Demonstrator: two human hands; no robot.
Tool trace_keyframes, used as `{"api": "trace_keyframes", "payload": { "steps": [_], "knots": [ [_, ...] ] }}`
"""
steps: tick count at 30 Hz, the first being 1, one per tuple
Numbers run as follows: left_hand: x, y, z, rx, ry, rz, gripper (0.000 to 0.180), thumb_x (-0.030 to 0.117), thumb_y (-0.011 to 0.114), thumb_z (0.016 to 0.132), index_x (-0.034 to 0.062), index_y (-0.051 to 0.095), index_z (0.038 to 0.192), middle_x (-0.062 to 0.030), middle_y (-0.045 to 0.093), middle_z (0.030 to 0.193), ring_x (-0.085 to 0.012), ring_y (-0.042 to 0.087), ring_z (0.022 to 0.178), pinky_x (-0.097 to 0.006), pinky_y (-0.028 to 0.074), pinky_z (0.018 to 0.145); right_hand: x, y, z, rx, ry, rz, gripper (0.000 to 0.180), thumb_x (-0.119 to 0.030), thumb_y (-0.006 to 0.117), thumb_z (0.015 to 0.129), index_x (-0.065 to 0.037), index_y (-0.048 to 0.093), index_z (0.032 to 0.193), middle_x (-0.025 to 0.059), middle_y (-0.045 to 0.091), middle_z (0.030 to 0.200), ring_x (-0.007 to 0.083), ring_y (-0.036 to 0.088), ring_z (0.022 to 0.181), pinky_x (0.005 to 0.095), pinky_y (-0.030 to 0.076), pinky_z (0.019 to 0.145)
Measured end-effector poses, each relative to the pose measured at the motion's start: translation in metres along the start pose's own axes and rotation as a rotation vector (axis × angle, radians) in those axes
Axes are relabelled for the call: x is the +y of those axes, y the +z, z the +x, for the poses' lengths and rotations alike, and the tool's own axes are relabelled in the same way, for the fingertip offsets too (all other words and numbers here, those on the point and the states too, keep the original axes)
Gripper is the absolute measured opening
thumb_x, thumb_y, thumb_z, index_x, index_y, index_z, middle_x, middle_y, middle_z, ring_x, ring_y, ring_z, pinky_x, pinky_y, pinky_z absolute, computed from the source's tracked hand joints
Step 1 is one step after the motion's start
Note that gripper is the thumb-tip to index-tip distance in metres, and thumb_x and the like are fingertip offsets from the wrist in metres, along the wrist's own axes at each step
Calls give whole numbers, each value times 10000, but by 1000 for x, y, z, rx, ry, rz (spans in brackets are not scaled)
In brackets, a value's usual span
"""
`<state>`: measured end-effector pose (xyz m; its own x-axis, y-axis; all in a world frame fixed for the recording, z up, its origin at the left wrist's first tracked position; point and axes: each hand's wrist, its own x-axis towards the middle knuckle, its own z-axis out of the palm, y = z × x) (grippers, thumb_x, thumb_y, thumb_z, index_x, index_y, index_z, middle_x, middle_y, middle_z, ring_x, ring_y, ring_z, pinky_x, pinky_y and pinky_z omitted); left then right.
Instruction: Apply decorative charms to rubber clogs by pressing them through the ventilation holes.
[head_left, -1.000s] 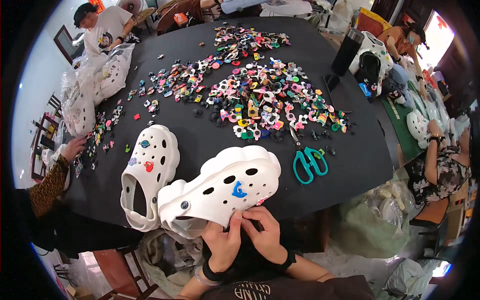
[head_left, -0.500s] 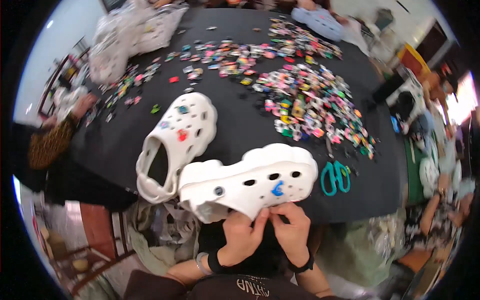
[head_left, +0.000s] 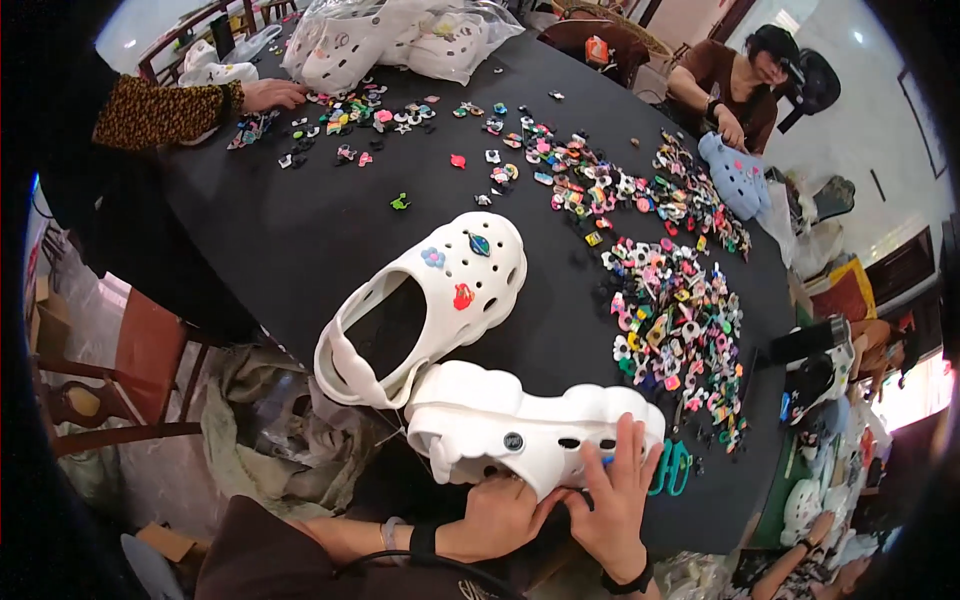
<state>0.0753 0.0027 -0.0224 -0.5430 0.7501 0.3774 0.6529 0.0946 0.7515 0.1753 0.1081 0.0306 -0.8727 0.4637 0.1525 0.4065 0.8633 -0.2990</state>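
A white clog (head_left: pixel 540 425) lies tilted on its side at the near table edge, its opening toward me. My left hand (head_left: pixel 500 518) grips the rim of that opening, some fingers hidden inside. My right hand (head_left: pixel 612 505) rests against the shoe's upper, fingers stretched upward and thumb at the rim beside my left thumb. Its fingers mostly cover a blue charm; a dark round charm (head_left: pixel 513 441) shows on the strap rivet. Just behind, touching it, a second white clog (head_left: pixel 505 262) carries a blue flower charm (head_left: pixel 433 258), a planet-like charm (head_left: pixel 480 244) and a red charm (head_left: pixel 463 296).
Loose shoe charms (head_left: pixel 680 320) are heaped on the black table (head_left: pixel 300 235). Teal-handled scissors (head_left: pixel 672 468) lie right of my right hand. Bagged white clogs (head_left: pixel 345 50) stand at the back. One person's hand (head_left: pixel 272 95) reaches in at left; another person holds a light-blue clog (head_left: pixel 738 178).
The view has swung, shifting the table scene right and down. My right hand has gone from a pinch at the rim to stretched fingers over the blue charm. My left hand still grips the clog.
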Motion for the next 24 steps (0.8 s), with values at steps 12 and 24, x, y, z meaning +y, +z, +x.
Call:
{"api": "trace_keyframes", "payload": {
  "steps": [12,24],
  "knots": [
    [-3,5,8,19,-69,44,315,185,703,752,24,626,1012,-106,625,693,-235,600,508,-324,475,476,-1,-4,37,-7,-17,-69,718,-47,732,503,-163,519,1179,94,384,1340,344,281,1271,480,184,1012],
    [-1,0,10,-2,43,85,317,214,701,756,8,625,984,-90,608,679,-242,587,515,-334,468,481,6,-12,26,10,-99,-57,708,-174,736,588,-189,506,1257,80,394,1367,303,328,1253,456,229,1011]
  ]
}}
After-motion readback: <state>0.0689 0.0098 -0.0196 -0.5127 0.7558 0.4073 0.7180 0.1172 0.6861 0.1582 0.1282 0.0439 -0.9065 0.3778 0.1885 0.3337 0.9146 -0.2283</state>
